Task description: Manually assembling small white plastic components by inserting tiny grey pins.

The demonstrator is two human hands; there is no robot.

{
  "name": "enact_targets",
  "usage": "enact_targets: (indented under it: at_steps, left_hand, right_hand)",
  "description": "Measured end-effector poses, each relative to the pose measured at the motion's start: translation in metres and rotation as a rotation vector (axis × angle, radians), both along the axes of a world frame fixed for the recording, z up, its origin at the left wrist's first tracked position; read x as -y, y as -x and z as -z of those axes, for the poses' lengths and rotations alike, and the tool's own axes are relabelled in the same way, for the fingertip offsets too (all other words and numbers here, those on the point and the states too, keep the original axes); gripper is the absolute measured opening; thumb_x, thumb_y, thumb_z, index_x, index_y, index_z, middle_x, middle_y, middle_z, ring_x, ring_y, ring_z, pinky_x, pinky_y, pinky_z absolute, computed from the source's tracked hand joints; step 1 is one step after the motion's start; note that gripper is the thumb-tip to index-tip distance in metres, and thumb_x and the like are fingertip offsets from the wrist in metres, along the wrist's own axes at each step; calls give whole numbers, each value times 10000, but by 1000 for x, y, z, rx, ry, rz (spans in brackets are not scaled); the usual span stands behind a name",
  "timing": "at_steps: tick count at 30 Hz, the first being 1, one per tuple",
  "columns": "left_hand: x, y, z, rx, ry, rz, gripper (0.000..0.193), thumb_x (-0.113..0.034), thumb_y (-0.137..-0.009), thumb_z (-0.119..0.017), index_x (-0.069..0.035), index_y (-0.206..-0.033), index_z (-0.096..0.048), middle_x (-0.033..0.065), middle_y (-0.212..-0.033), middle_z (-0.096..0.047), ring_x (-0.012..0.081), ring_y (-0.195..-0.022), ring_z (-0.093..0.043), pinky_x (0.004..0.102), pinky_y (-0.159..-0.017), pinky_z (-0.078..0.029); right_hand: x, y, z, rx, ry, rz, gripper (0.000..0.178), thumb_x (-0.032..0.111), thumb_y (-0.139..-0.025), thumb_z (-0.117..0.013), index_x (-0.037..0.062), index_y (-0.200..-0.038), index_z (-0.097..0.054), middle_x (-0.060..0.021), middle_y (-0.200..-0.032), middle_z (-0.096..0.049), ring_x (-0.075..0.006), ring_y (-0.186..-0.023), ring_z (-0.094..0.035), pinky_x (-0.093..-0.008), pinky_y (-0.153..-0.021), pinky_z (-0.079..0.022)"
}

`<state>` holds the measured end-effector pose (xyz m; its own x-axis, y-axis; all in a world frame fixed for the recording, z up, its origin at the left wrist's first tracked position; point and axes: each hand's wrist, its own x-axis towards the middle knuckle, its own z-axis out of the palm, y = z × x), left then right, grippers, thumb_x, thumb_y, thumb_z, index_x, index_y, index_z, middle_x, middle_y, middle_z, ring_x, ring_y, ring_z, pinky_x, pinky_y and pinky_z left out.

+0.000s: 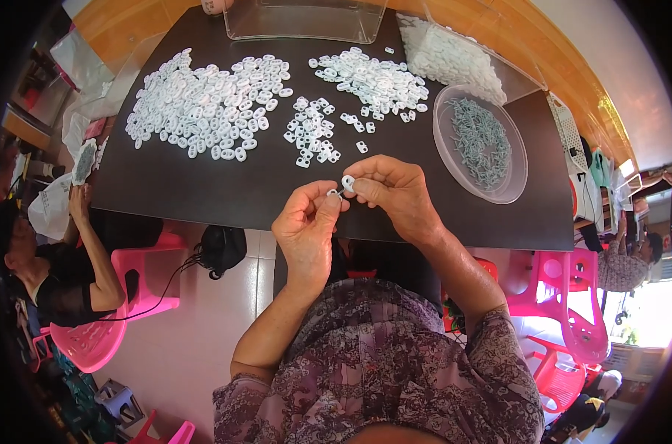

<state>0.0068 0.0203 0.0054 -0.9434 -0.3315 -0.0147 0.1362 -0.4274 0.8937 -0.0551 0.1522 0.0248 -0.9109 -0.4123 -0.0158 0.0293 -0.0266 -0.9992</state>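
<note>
Over the table's near edge, my left hand (306, 229) pinches a small white plastic piece (334, 194) between thumb and fingers. Close against it, my right hand (395, 196) grips a white oval plastic piece (348, 182) with a hole in it. A thin dark shaft shows between the two pieces; its ends are hidden by fingers. Beyond my hands lies a small heap of white two-holed pieces (310, 133). A wide pile of white oval rings (210, 103) spreads to the left, another white pile (369, 81) farther back. Small grey screw-like parts (484, 144) fill a clear round tub (458, 177).
The dark table (195, 177) also carries a clear plastic box (299, 35) at its far edge and a bag of white pieces (451, 59) at back right. A co-worker (69, 259) sits at left on a pink chair (155, 274). Another pink chair (573, 281) stands at right.
</note>
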Motion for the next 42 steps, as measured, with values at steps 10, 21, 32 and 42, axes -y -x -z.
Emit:
enact_targets:
  at_steps: [10, 21, 32, 42]
  left_hand:
    - [0, -2, 3, -29, -32, 26, 138, 13, -880, -562, 52, -1011, -576, 67, -848, -627, 82, -756, -575, 193, -681, -463]
    - [-1, -3, 5, -32, 33, 12, 152, 16, -882, -557, 55, -1028, -573, 53, -853, -617, 69, -750, -557, 187, -695, -451]
    - [-6, -1, 9, -41, 21, -12, 224, 2, -877, -571, 35, -1098, -567, 22, -802, -621, 25, -647, -503, 153, -543, -374]
    - [-2, -4, 9, -41, 100, 39, 251, -2, -872, -582, 32, -1120, -563, 34, -787, -627, 34, -646, -516, 166, -545, -396]
  right_hand:
    - [2, -3, 1, -50, -31, 20, 166, 102, -862, -613, -10, -984, -621, -36, -808, -653, -55, -704, -562, -182, -592, -424]
    - [8, -10, 0, -114, -41, 18, 118, 3, -845, -603, -33, -952, -634, -51, -837, -653, -79, -757, -581, -220, -681, -470]
    - [12, -17, 8, -440, -236, 111, 128, -31, -831, -581, -23, -944, -642, -59, -840, -600, -103, -758, -573, -238, -671, -466]
    - [8, -17, 5, -193, -117, 50, 127, -39, -833, -573, -14, -942, -633, -52, -817, -584, -101, -746, -578, -235, -679, -476]
